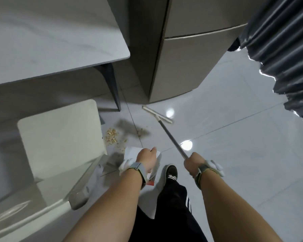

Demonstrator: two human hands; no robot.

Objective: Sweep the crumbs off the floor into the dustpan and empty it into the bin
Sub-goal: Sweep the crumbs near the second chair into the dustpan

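Head view: left hand (146,158) hides dustpan (129,153) (mostly).

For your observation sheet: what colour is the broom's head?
White or cream, on a grey handle; the broom's head shows in the head view.

A glossy pale tiled floor (243,137) mirrors two round ceiling lights. A white marble-look table (51,41) on a dark leg (114,88) stands upper left, a pale chair (59,137) beside it, beige cabinets (182,58) behind, grey pleated curtain (287,49) at right
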